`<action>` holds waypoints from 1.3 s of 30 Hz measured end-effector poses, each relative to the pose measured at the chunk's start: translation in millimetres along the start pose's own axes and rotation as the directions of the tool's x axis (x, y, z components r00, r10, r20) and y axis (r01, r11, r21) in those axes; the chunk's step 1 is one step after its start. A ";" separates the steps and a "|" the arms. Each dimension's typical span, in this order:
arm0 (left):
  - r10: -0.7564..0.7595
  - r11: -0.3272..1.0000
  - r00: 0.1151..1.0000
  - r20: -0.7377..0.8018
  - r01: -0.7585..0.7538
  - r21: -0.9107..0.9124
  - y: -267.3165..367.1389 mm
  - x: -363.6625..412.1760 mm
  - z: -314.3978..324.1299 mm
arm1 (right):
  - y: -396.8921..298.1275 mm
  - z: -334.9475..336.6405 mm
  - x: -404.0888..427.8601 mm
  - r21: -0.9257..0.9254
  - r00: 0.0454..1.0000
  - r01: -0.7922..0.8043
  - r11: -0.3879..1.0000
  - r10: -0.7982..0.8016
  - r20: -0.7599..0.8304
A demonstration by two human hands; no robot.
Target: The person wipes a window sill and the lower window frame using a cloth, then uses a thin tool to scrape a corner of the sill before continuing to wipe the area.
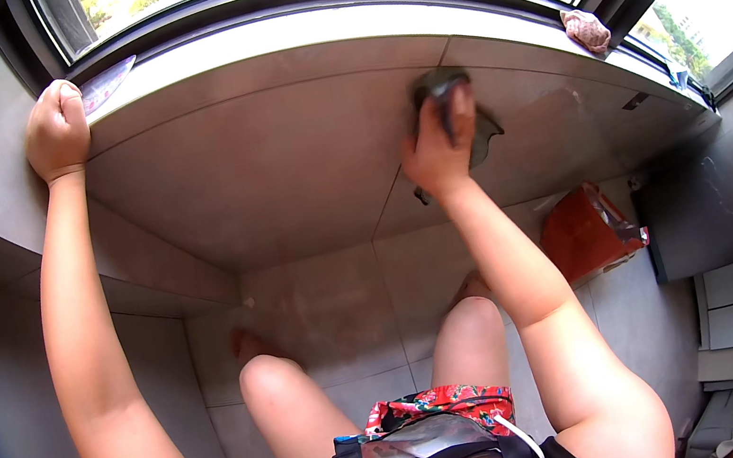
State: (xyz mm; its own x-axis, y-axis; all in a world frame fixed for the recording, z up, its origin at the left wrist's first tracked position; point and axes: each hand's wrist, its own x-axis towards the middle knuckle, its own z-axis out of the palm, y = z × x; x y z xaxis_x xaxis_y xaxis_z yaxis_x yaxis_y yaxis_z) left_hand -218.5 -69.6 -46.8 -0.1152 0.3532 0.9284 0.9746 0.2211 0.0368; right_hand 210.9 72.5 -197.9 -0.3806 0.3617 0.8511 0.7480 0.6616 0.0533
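My right hand presses a dark cloth against the tiled wall below the window sill; the hand and cloth are slightly blurred. Part of the cloth hangs out past my fingers. At the left end of the sill, my left hand is closed in a fist, resting at its edge by the side wall. Just right of that fist lies a flat, pale, translucent item with pink marks. Nothing shows in the left fist, though its palm side is hidden.
A crumpled pink cloth lies on the sill at the right. An orange-red bag stands on the floor beside a dark grey cabinet or appliance. A low ledge runs along the left. My bare knees are below the sill.
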 end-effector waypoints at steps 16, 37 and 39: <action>-0.002 1.000 1.000 -0.023 0.001 -0.023 4.5 3.6 -1.9 | 11.3 -11.8 7.4 -0.101 0.995 -0.050 0.994 0.040 -0.095; 0.008 0.999 1.000 -0.027 -0.009 -0.049 -0.2 4.3 -2.9 | 13.3 -27.0 13.6 -0.126 0.996 -0.030 0.992 0.018 -0.092; 0.019 0.999 1.000 -0.017 -0.020 -0.046 0.3 6.7 0.0 | 11.2 -21.7 -3.6 -0.097 0.999 0.008 0.995 -0.013 -0.052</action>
State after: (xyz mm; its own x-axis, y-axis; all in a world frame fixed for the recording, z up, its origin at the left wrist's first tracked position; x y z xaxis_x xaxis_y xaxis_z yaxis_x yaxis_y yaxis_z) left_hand -219.0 -67.2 -40.6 -0.0932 0.3414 0.9353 0.9844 0.1723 0.0352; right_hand 232.4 64.4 -189.1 -0.3614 0.3182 0.8764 0.7944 0.5973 0.1107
